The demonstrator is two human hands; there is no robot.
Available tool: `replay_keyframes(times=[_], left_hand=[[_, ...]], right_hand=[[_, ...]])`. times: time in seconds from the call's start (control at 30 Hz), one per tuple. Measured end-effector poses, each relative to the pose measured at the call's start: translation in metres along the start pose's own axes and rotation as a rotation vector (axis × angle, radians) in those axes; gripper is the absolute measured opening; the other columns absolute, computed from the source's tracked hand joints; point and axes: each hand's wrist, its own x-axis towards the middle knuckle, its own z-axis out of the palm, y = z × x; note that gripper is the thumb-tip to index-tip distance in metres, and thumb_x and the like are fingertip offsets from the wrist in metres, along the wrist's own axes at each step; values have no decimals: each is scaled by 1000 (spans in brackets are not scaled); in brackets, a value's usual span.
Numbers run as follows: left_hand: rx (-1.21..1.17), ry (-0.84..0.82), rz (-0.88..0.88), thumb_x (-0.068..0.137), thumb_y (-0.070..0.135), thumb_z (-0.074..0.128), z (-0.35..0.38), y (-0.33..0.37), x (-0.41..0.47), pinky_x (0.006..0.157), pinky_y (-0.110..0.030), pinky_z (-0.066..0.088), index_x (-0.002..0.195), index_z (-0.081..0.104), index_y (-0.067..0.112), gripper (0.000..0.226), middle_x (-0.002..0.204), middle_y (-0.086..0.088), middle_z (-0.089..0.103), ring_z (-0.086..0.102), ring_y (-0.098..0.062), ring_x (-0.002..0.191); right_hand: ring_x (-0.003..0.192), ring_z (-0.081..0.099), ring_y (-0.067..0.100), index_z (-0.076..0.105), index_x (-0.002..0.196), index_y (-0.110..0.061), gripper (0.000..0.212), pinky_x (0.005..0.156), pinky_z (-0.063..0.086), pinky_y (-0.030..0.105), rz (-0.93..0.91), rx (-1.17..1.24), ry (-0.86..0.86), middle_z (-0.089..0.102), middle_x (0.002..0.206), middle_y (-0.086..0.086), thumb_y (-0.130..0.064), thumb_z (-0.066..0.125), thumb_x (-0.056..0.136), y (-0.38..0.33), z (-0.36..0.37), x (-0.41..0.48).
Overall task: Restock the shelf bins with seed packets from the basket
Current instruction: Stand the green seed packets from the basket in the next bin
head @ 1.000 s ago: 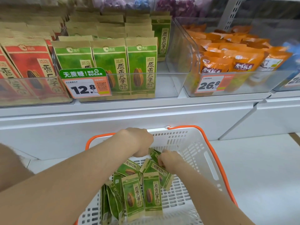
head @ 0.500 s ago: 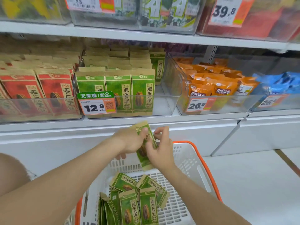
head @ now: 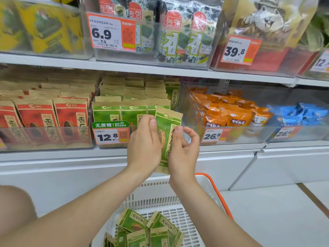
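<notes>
The person holds one green packet (head: 168, 138) up in front of the shelf (head: 53, 155). The packet stands almost straight up, with its top leaning a little to the right. It sits between the two hands.

The left hand (head: 144, 148) is on the packet's left side. Its grip is closed on the packet: the thumb lies flat on the front, and the fingers curl round the left edge near the top.

The right hand (head: 183, 150) is on the packet's right side. Its thumb presses on the right edge, and the base of the hand covers the bottom right corner. The other fingers are curled off to the side, and it is not clear if they touch the back.

The packet is up in the air, just in front of the green bin (head: 112, 145), where the same kind of packets stand in rows. A price tag (head: 110, 133) on that bin reads 12.8.

The basket (head: 160, 193) is down below the hands. More loose packets (head: 151, 227) lie in it, tipped this way and that.

Red packets (head: 53, 120) fill the bin to the left. Orange packets (head: 227, 111) and blue packets (head: 299, 113) fill the bins to the right.
</notes>
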Motion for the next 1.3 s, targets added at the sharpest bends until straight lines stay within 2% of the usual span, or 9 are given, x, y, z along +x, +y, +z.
replay_keyframes(times=[0.17, 0.3, 0.4, 0.53, 0.63, 0.73, 0.8, 0.97, 1.3], left_hand=[[68, 8, 96, 115, 32, 29, 0, 11, 5, 59, -41, 41, 106, 48, 24, 23, 73, 12, 55, 55, -11, 68], [151, -45, 193, 115, 35, 28, -2, 12, 19, 52, -38, 37, 111, 45, 25, 20, 68, 11, 53, 55, -17, 61], [178, -103, 229, 114, 37, 30, -1, 14, 34, 54, -39, 38, 115, 46, 25, 20, 76, 12, 57, 58, -22, 67], [312, -111, 382, 111, 30, 43, 2, 15, 51, 88, -44, 43, 128, 54, 21, 23, 120, 2, 63, 56, -24, 108], [635, -136, 457, 96, 21, 58, 4, 8, 63, 112, -51, 33, 143, 50, 11, 49, 152, -9, 47, 42, -31, 141], [906, -310, 458, 92, 30, 56, 5, 3, 69, 123, -61, 17, 162, 27, 5, 80, 171, -16, 22, 21, -38, 157], [1002, -375, 436, 94, 38, 50, 8, 1, 73, 124, -63, 12, 164, 19, 6, 83, 171, -17, 22, 20, -39, 157], [1037, -415, 416, 91, 42, 44, 14, -1, 85, 121, -66, 19, 145, 37, 10, 63, 134, -11, 53, 50, -34, 128], [1046, -454, 395, 90, 42, 51, 23, 2, 95, 116, -67, 27, 141, 39, 12, 61, 129, -10, 52, 52, -34, 118]], right_hand=[[81, 70, 13, 68, 114, -6, 30, 70, 56, 29, -64, -117, -141, 78, 94, 6, -29, 49, 111, -13, -6, 12], [103, 74, 20, 52, 143, -22, 38, 84, 62, 33, -129, -161, -382, 78, 114, 3, -7, 54, 108, -42, -18, 37], [106, 71, 38, 47, 138, -17, 44, 92, 60, 54, -254, -288, -554, 77, 113, 12, 1, 63, 101, -69, -30, 61], [86, 68, 40, 44, 121, -14, 37, 76, 55, 64, -566, -402, -404, 69, 97, 17, 7, 63, 98, -86, -37, 84], [86, 70, 25, 45, 120, -18, 37, 71, 56, 54, -740, -592, -304, 65, 98, 2, 3, 65, 97, -89, -38, 103], [95, 67, 5, 52, 125, -23, 42, 81, 59, 40, -762, -869, -401, 65, 112, -12, 1, 68, 95, -79, -37, 126], [97, 65, 6, 58, 128, -25, 42, 91, 56, 39, -772, -1112, -462, 69, 115, -10, -5, 72, 94, -69, -30, 141], [116, 54, 32, 60, 129, -24, 44, 99, 35, 48, -847, -1743, -345, 73, 107, 4, -26, 75, 88, -52, 2, 166], [128, 56, 37, 55, 136, -16, 56, 116, 30, 49, -801, -2089, -287, 65, 130, 12, -1, 69, 84, -48, 59, 215]])
